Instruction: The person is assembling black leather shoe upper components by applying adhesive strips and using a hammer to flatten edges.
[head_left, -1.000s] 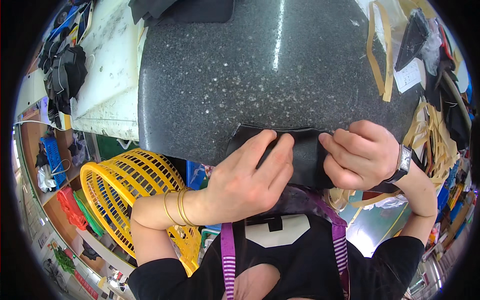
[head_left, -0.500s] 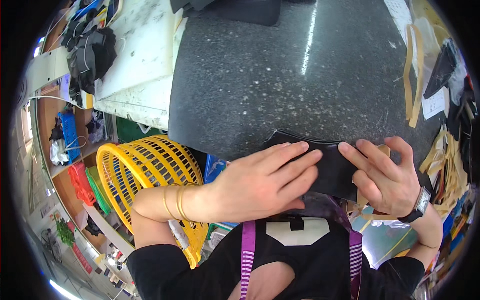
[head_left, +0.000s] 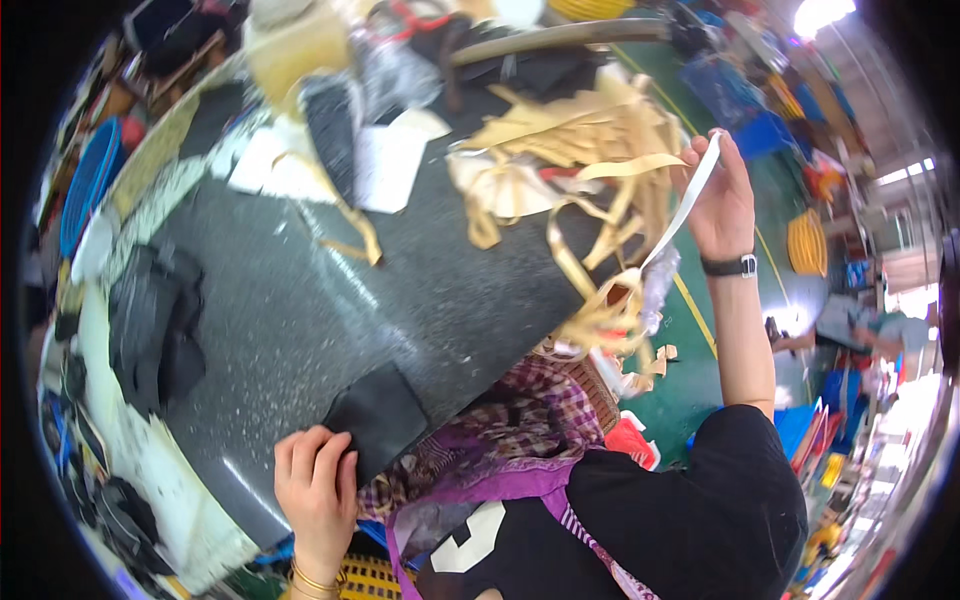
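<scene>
A flat black sheet piece, smooth like leather, lies at the near edge of the dark worktable. My left hand is closed at its left edge, with the fingers bent together against it. Raised out to the right, my right hand pinches a long pale strip near the fingertips. The strip hangs down toward a heap of tan strips on the table's right side. Motion blurs the heap, and where the held strip ends I cannot tell.
Folded black material lies on the far left of the dark tabletop. White papers and a loose tan strip lie toward the back. Below the right edge stands a brown basket. Another person is farther right.
The view has swung to the right. My right hand has left the black piece and now holds a pale strip out to the side. My left hand stays at the black piece.
</scene>
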